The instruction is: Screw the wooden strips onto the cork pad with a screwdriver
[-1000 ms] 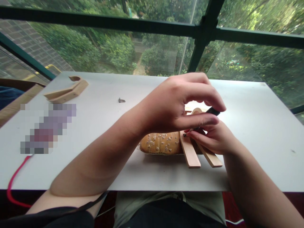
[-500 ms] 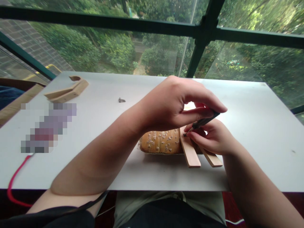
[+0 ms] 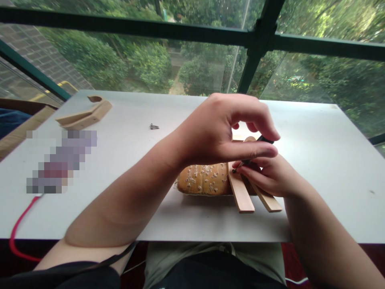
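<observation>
My left hand (image 3: 234,128) arches over the work, with thumb and index finger at the dark handle of a screwdriver (image 3: 264,140). The tool slants down to the left, its tip by a small dark screw (image 3: 234,171) on a wooden strip (image 3: 242,196). Below it, the fingers of my right hand (image 3: 267,172) are closed around the screwdriver's shaft near the tip. A second wooden strip (image 3: 269,200) lies at an angle beside the first, partly under my right hand. Both strips rest across a loaf-shaped brown thing (image 3: 201,180) with pale specks. My left hand hides the strips' far ends.
Several screws (image 3: 154,127) lie on the white table (image 3: 129,152). A wooden piece with a curved end (image 3: 87,114) sits at the back left. A pixelated object (image 3: 60,164) with a red cable (image 3: 18,224) is at the left. Windows border the far edge.
My left thumb and index finger have spread apart somewhat around the screwdriver handle, and the hand has shifted slightly left. My right hand, the strips and the loaf-shaped thing stay nearly the same.
</observation>
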`<move>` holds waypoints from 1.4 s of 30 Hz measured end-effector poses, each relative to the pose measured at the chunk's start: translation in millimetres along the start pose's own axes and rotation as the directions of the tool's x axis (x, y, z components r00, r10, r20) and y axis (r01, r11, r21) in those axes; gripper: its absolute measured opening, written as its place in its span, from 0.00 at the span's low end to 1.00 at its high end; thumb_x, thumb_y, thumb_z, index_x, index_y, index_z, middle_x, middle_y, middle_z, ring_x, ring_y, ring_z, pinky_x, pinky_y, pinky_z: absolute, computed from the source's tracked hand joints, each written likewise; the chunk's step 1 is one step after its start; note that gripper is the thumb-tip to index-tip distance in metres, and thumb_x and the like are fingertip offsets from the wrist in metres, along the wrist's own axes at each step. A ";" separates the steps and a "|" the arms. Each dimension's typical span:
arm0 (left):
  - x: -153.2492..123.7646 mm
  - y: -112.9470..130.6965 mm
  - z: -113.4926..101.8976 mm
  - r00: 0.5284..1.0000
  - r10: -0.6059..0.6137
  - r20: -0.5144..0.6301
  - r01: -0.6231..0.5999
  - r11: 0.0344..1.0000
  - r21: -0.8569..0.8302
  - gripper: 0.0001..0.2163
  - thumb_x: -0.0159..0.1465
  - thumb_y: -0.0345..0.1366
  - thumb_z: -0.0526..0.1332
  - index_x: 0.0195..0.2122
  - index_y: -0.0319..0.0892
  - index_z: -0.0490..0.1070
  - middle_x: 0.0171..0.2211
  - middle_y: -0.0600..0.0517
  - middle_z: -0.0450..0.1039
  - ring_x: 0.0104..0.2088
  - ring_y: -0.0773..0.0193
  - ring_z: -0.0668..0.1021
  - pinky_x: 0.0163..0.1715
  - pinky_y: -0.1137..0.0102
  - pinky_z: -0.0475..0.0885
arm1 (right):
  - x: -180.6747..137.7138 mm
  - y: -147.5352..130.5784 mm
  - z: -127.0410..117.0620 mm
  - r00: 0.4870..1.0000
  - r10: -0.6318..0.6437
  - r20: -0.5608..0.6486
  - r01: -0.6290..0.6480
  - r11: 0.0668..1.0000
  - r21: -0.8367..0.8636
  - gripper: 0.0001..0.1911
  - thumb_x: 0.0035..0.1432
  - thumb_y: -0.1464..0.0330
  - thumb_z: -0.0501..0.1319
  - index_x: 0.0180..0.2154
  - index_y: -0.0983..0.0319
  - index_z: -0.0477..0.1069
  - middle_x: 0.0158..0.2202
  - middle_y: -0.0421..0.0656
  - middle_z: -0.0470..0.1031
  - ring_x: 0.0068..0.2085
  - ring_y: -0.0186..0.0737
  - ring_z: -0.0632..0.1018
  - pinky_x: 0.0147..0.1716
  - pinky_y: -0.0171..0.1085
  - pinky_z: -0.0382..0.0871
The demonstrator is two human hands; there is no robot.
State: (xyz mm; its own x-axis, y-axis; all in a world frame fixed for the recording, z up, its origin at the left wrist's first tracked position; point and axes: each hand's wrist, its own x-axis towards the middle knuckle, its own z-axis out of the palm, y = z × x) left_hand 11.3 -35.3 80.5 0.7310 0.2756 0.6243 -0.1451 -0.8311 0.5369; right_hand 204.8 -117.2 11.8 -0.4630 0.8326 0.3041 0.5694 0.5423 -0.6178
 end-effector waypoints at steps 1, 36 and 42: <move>0.5 0.1 -0.4 1.000 -0.005 -0.002 0.005 1.000 0.010 0.06 0.61 0.36 0.67 0.36 0.40 0.78 0.37 0.50 0.79 0.37 0.67 0.78 0.32 0.70 0.71 | -0.2 0.4 0.1 1.000 0.002 -0.004 -0.002 1.000 0.000 0.06 0.60 0.74 0.60 0.39 0.61 0.74 0.37 0.45 0.78 0.39 0.43 0.78 0.40 0.41 0.72; 2.2 -8.9 3.2 0.999 -0.015 -0.035 0.016 1.000 0.026 0.07 0.59 0.37 0.68 0.36 0.41 0.75 0.35 0.50 0.76 0.37 0.64 0.76 0.38 0.68 0.73 | -2.6 2.1 2.5 0.997 0.072 -0.009 -0.072 0.997 0.041 0.07 0.60 0.74 0.60 0.39 0.61 0.77 0.38 0.46 0.79 0.41 0.44 0.80 0.40 0.40 0.73; -0.5 -9.3 3.2 0.995 -0.089 -0.043 0.091 0.995 0.043 0.07 0.61 0.38 0.66 0.37 0.40 0.74 0.36 0.48 0.76 0.39 0.61 0.77 0.42 0.64 0.73 | -4.6 0.7 3.4 0.990 0.141 0.027 -0.142 0.987 0.074 0.07 0.61 0.73 0.59 0.40 0.62 0.76 0.34 0.43 0.79 0.34 0.38 0.79 0.33 0.36 0.72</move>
State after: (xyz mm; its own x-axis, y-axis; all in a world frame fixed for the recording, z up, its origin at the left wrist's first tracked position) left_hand 14.4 -29.3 73.3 0.7119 0.3693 0.5974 -0.0490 -0.8224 0.5668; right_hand 205.0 -121.0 7.5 -0.3962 0.8973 0.1947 0.5778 0.4085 -0.7066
